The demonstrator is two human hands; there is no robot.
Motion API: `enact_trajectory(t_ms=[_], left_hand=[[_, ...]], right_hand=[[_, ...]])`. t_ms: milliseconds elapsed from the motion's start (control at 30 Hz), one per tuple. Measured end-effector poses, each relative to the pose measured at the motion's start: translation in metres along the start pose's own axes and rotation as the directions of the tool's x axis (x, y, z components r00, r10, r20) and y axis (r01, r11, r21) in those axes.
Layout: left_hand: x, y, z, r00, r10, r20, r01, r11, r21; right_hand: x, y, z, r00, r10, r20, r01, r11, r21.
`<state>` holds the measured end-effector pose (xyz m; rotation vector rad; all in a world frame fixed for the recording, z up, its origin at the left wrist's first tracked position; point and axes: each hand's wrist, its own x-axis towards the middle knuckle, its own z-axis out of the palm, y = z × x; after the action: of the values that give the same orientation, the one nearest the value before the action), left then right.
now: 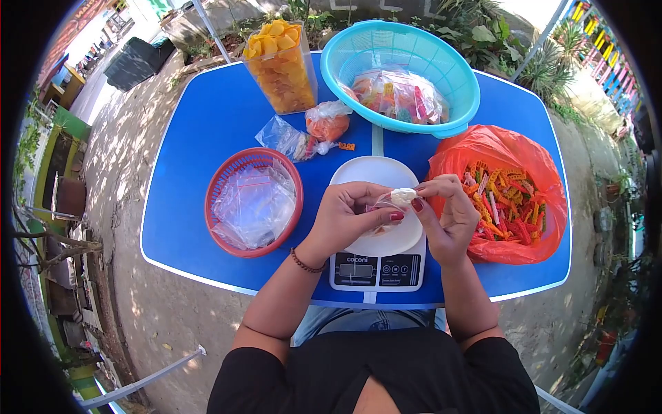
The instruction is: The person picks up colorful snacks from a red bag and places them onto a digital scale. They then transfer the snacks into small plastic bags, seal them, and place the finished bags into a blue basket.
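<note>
Over a white plate on a kitchen scale, both my hands are closed close together. My left hand pinches a small clear plastic bag; its contents are hard to make out. At the bag's upper edge, the fingertips of my right hand grip a small white, bumpy piece that looks like a cracker. Right of that hand lies an open red plastic bag with colourful twisted snack sticks inside.
A red basket at left holds clear zip bags. Behind it stand a container of yellow chips and a tied bag of orange stuff. A turquoise basket with filled packets sits at the back of the blue table.
</note>
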<state>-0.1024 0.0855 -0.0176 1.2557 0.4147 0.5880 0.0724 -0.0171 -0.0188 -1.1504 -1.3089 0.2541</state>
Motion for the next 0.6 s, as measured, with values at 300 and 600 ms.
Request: enact_trajectory(t_ms=[300,600], left_hand=[[-0.001,0.001,0.003,0.999,-0.039,-0.006,0.039,0.999,0.002],[-0.001,-0.002,-0.002,1.000,-0.002,0.006,0.002,0.999,0.052]], right_hand=[[0.001,-0.004,0.001,0.992,0.119,-0.032,-0.118,0.993,0.032],[0.003,0.003,-0.007,0.985,-0.106,0.137,0.135,0.965,-0.226]])
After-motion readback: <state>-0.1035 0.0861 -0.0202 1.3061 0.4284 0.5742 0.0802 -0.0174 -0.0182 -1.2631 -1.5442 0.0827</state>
